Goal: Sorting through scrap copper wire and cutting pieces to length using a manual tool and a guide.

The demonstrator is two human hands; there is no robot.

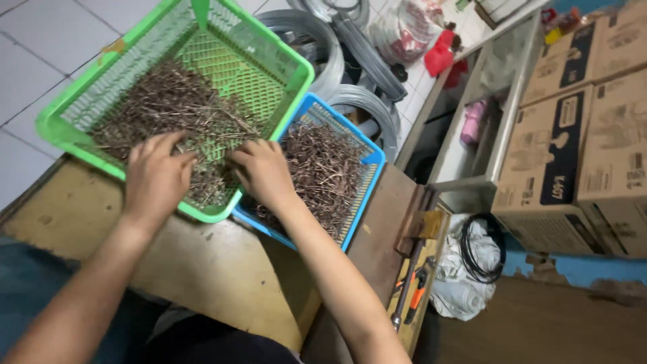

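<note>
Green perforated plastic forms the square basket (81,111) seen in the head view, tilted on a worn wooden bench top (202,269) and part filled with a heap of thin brown metal pins (168,101). The left hand (156,176) is laid palm down on the near edge of that heap, fingers spread and pressed into the pins; whether any are clamped cannot be told. The right hand (263,172) is placed just beside it, over the basket's near right corner, fingers curled down among the pins; its grip is likewise hidden. A blue perforated plastic basket (367,176) is set touching the green one on its right, partly beneath it, and is filled with a second heap of similar pins (323,172).

Behind the 2 baskets, coils of grey wire (350,61) are stacked on the white tiled floor (40,40). At the bench's right edge a metal hand tool with orange grips (414,290) is seen, and near it a black cable coil on white cloth (472,259). Brown printed cardboard boxes (593,135) are stacked at far right.
</note>
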